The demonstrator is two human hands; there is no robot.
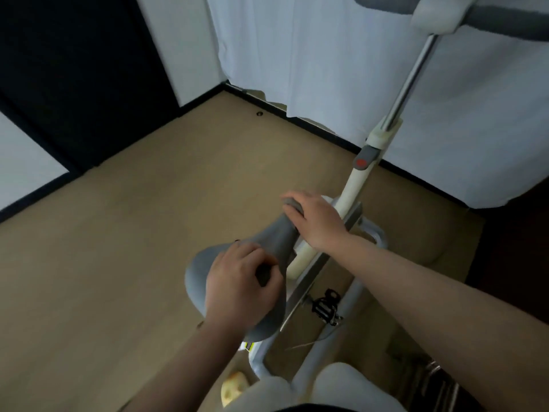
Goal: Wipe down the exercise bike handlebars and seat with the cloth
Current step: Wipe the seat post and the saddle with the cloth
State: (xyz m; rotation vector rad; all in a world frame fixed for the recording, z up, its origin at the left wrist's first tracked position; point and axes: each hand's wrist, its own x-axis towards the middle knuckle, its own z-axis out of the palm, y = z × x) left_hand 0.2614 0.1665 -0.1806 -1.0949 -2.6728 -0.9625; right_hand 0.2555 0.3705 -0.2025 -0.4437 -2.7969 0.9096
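Note:
The grey bike seat point(196, 272) sits in the middle of the view, its narrow nose pointing up toward the post. My left hand point(237, 289) rests on the wide rear of the seat, thumb and fingers curled on a dark grey cloth point(263, 275), most of it hidden under my hand. My right hand point(315, 221) lies over the seat's nose with its fingers bent round the tip. The grey handlebars point(505, 22) with their white centre block are at the top right, apart from both hands.
A metal post point(407, 81) with a red-dotted clamp point(361, 162) rises to the handlebars. A black pedal point(325, 307) and white frame tubes point(350, 304) lie below the seat. White curtain point(297, 55) behind, tan floor point(133, 218) to the left, a yellow object point(234, 385) near the bottom.

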